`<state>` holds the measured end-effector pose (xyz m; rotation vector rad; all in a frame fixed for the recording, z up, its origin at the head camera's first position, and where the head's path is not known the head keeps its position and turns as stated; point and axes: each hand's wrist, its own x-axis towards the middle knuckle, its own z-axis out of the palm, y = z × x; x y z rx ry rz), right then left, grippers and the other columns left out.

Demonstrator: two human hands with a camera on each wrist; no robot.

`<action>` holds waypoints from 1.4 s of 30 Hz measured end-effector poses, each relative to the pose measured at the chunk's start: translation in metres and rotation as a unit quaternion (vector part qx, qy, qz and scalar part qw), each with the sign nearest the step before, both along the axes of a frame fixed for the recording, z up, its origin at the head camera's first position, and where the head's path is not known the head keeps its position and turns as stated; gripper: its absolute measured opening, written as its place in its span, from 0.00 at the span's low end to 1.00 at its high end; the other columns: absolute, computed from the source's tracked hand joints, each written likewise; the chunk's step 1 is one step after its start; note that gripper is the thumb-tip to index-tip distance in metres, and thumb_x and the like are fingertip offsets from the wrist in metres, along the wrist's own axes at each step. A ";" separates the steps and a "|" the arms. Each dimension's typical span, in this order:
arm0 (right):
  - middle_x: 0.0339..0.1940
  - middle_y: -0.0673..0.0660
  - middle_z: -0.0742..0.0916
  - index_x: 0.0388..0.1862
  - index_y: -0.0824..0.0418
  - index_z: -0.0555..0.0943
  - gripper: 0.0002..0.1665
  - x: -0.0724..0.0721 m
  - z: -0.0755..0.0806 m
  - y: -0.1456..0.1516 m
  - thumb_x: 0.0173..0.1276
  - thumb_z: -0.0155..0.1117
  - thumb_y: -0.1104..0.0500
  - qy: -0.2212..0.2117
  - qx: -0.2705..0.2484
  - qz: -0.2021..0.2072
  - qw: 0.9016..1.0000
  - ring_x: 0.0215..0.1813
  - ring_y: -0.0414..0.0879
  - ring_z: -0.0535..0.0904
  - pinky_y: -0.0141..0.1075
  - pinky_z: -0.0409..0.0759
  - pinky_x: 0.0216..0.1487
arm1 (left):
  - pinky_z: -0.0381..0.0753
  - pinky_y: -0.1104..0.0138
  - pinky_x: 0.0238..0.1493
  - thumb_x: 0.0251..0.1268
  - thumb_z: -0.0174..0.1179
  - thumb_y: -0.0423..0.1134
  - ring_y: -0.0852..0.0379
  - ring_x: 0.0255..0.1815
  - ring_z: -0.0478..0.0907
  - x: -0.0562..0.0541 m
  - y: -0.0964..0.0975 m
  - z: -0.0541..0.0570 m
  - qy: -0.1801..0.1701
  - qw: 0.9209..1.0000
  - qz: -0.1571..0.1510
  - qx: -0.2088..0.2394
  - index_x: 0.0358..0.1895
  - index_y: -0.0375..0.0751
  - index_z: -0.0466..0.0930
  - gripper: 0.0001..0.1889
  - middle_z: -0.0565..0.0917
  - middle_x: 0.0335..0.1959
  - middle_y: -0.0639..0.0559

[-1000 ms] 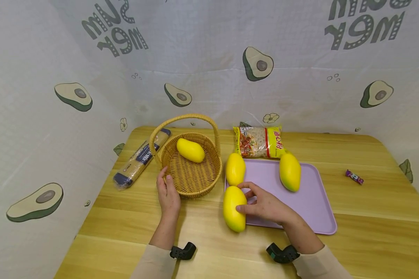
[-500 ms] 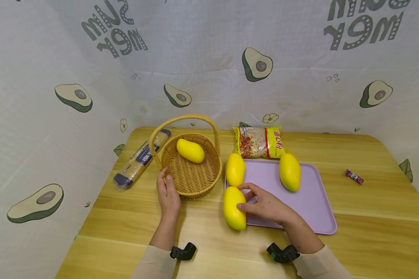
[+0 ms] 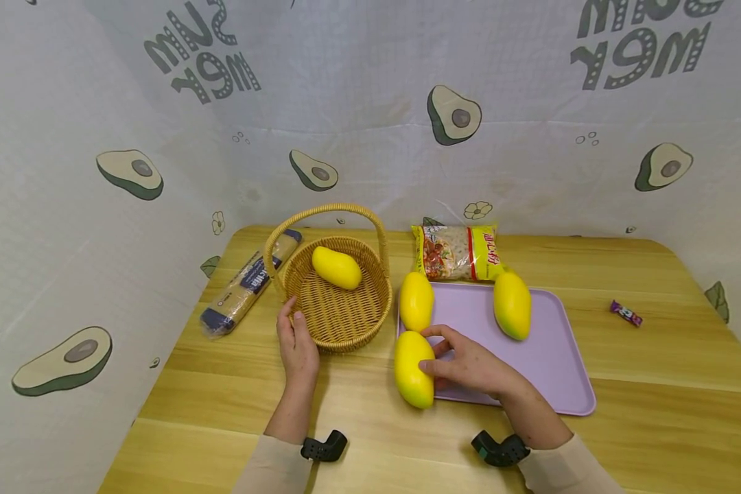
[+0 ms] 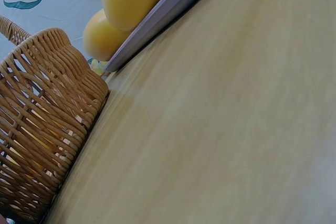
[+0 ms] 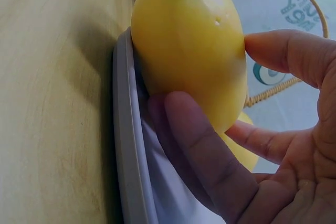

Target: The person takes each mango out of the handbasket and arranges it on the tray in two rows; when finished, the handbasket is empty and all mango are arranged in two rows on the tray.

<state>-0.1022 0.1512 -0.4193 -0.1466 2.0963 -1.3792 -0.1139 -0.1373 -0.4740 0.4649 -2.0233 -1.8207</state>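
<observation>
My right hand [image 3: 469,363] grips a yellow mango [image 3: 412,374] at the tray's left front corner, thumb and fingers spread round it. Up close in the right wrist view, the fingers [image 5: 205,150] press on the mango [image 5: 189,45], which sits over the tray rim. A second mango [image 3: 416,302] lies just behind it, and a third mango [image 3: 512,305] is at the tray's back right. With its fingers fairly straight, my left hand [image 3: 298,346] rests against the near left side of the wicker basket [image 3: 336,336]. One mango [image 3: 337,267] lies inside that basket.
The lilac tray [image 3: 549,363] lies right of the basket. Behind it is a yellow food packet [image 3: 455,252]. A long packet [image 3: 247,285] with blue ends lies left of the basket, and a small purple-wrapped sweet [image 3: 626,313] sits far right. Printed cloth walls surround the table.
Both hands keep their places. The near end of the gripped mango has shifted very slightly away from me; the other things have not moved.
</observation>
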 end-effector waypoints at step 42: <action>0.63 0.64 0.80 0.73 0.59 0.70 0.35 0.027 0.051 -0.012 0.72 0.68 0.50 0.228 0.071 -0.013 0.971 0.56 0.53 0.84 0.43 0.86 0.50 | 0.52 0.44 0.80 0.85 0.39 0.47 0.41 0.81 0.55 0.000 -0.001 0.000 0.006 1.000 -0.006 0.002 0.74 0.45 0.65 0.22 0.61 0.78 0.41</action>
